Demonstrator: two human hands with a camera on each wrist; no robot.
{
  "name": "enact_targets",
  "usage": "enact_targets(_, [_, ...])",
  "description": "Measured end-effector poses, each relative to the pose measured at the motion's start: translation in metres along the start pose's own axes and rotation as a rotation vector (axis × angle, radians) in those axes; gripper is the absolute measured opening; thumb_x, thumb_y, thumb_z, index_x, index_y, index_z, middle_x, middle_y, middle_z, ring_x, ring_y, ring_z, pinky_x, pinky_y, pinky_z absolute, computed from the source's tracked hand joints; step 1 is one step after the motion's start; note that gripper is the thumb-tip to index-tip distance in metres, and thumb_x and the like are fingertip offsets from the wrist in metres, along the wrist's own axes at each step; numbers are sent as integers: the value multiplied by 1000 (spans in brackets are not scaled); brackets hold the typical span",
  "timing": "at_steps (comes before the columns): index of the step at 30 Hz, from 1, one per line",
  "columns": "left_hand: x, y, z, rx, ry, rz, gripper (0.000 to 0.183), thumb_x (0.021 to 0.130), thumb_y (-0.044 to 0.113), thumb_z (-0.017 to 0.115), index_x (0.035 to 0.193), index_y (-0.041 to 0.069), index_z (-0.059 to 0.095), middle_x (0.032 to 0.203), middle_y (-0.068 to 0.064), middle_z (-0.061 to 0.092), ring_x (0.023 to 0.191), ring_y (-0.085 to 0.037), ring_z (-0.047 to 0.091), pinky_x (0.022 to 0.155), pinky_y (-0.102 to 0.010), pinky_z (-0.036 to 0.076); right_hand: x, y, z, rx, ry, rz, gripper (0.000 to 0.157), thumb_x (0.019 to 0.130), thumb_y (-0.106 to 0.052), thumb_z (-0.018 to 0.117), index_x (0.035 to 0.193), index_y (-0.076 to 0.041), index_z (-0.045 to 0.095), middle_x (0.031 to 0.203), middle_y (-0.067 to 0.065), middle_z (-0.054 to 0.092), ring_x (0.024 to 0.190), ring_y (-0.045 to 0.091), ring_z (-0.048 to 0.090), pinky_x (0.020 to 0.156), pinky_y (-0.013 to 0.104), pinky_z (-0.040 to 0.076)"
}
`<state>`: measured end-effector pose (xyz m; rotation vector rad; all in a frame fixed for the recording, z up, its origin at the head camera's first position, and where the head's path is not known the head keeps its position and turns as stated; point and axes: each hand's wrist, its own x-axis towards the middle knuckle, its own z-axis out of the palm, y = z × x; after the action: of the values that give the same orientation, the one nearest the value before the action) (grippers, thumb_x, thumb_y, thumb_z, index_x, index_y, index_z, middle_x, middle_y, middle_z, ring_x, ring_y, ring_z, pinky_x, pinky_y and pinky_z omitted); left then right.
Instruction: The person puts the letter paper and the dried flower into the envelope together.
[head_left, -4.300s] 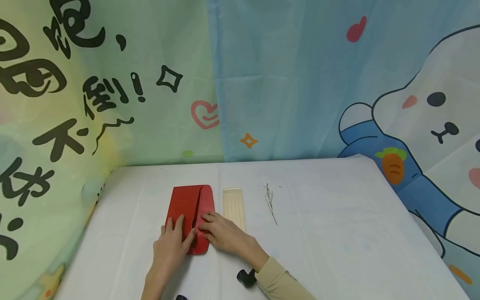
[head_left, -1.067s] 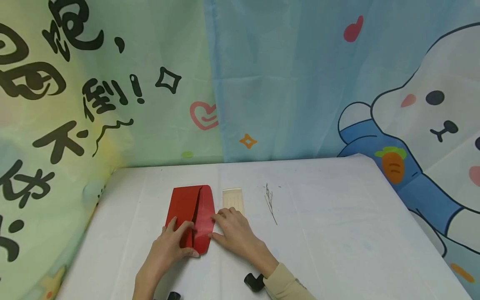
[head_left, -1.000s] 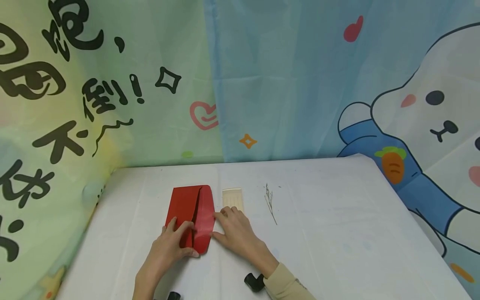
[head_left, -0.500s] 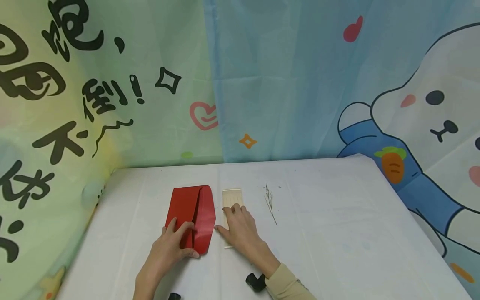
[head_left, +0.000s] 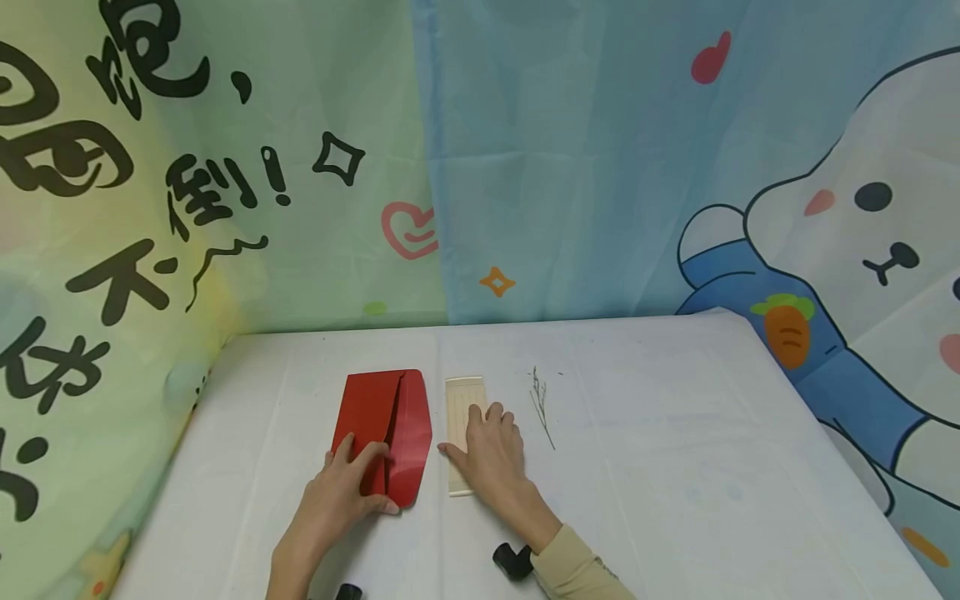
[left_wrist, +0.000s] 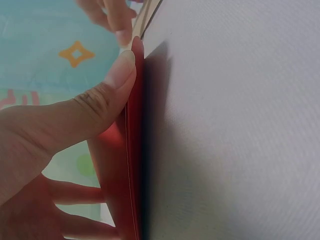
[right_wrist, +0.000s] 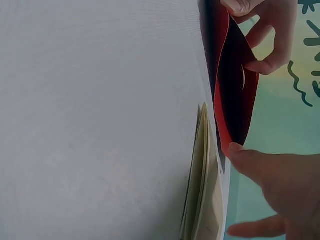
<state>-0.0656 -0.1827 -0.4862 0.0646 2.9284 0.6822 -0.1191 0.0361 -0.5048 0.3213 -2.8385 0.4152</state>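
L hand (head_left: 341,490) grips red envelope (head_left: 409,433); immed. R, folded paper (head_left: 465,395), long axis fore-aft, under nearer R hand (head_left: 497,462), fingers extended, contact unclear.

The envelope (head_left: 365,404) is plain red, its flap (head_left: 410,450) a pinker red. Cream paper (head_left: 457,398) carries fine lengthwise lines; the sprig (head_left: 537,397) is dull brown, the desk (head_left: 660,458) white, the sleeve (head_left: 581,567) khaki. Yellow-green cloth (head_left: 315,275) bears black characters; blue cloth (head_left: 585,167), an orange star (head_left: 490,273).
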Motion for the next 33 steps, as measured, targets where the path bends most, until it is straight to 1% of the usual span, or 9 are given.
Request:
enact_targets(2, [0,0,0,-1,1,0,68,63,44,88,122,32,56,144,-26,40,126,-58,43,82,-66,49,0,-1,-1,-20,-15,25,63,72,-56,79,95,-2,58,83,17,51,68,26,47,55,32,42])
enact_targets(5, [1,0,1,-2,5,4,68,63,44,88,122,32,56,144,-26,41,126,-55,44,82,-64,50,1,-2,0,-36,-35,57,68,70,-59,79,97,-1,56,81,17,50,67,27,47,53,31,39])
enact_targets(9, [2,0,2,-1,4,2,68,63,43,88,122,31,56,144,-26,41,126,-54,43,81,-63,50,2,-3,0,-23,-51,79,70,67,-57,82,98,0,55,81,18,49,68,27,47,53,31,38])
enact_targets(12, [2,1,2,0,1,-3,68,63,43,88,122,31,56,144,-26,40,127,-56,42,82,-65,50,3,-3,-1,8,-64,94,68,66,-52,85,95,0,53,83,18,49,68,27,46,53,31,37])
enact_targets(16, [3,1,1,2,2,-2,68,63,43,88,122,31,56,144,-26,40,126,-57,42,81,-64,50,5,-3,-2,48,-82,115,69,65,-47,87,98,4,54,85,20,50,71,29,48,53,33,39])
enact_targets(21, [2,0,1,5,-5,-4,68,64,44,88,122,32,56,145,-26,40,127,-60,41,81,-65,49,7,-3,-4,70,-111,138,77,65,-44,89,107,12,56,89,21,51,74,31,51,54,36,46])
enact_targets(25, [2,0,1,-1,-10,-8,67,64,44,87,122,32,56,145,-26,39,127,-61,39,81,-65,50,8,-4,-5,70,-143,163,82,65,-44,88,110,16,56,92,22,51,77,33,52,57,40,49])
enact_targets(29, [1,0,1,-8,-9,-10,67,64,44,87,121,32,56,146,-26,38,128,-60,39,81,-64,50,8,-4,-6,79,-170,182,81,66,-44,88,109,17,57,95,22,51,78,33,52,59,41,50])
enact_targets(33, [0,0,1,-8,-10,-13,66,64,44,87,121,32,56,146,-26,38,128,-59,39,81,-64,50,9,-4,-6,114,-177,196,80,65,-42,89,109,16,56,94,21,49,76,32,51,59,42,50])
